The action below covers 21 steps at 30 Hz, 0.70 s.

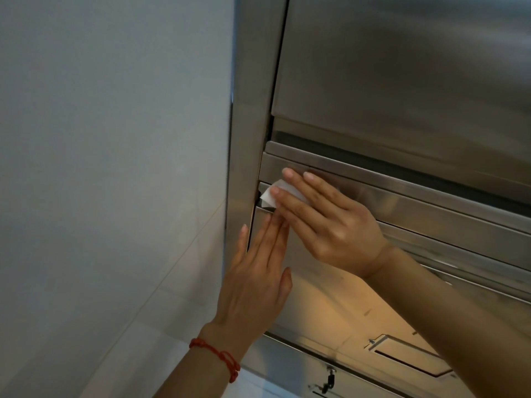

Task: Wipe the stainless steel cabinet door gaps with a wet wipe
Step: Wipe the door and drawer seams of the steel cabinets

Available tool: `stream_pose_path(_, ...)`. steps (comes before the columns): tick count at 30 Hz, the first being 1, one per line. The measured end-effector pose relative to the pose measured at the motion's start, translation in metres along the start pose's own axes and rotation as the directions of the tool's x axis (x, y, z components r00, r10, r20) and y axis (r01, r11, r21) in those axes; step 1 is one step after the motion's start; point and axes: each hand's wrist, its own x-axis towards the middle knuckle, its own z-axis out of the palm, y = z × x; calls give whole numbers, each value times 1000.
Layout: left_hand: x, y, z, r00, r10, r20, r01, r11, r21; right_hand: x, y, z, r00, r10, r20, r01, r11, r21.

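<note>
Right hand [330, 222] flat on the shiny cabinet door [402, 67], fingers straight and a little apart, pressing a white wet wipe [277, 192] into the dark gap [265, 206] at the door's left end. Wipe tucked under the fingertips, its corner poking out to their left. Left hand [255, 285] just below, fingers straight and close together, tips touching the metal under the wipe. Red string bracelet [218, 354] on the left wrist. Plain grey wall [115, 168] left of both hands.

wipe [274, 193] under right hand [327, 222], above left hand [258, 282].
</note>
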Motion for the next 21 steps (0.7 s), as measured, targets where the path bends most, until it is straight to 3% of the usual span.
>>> stream_pose_path(21,-8,-4,10,997,-77,1,77,997,-28,-2,-1,0,1000,28,-1,-28,1000,2)
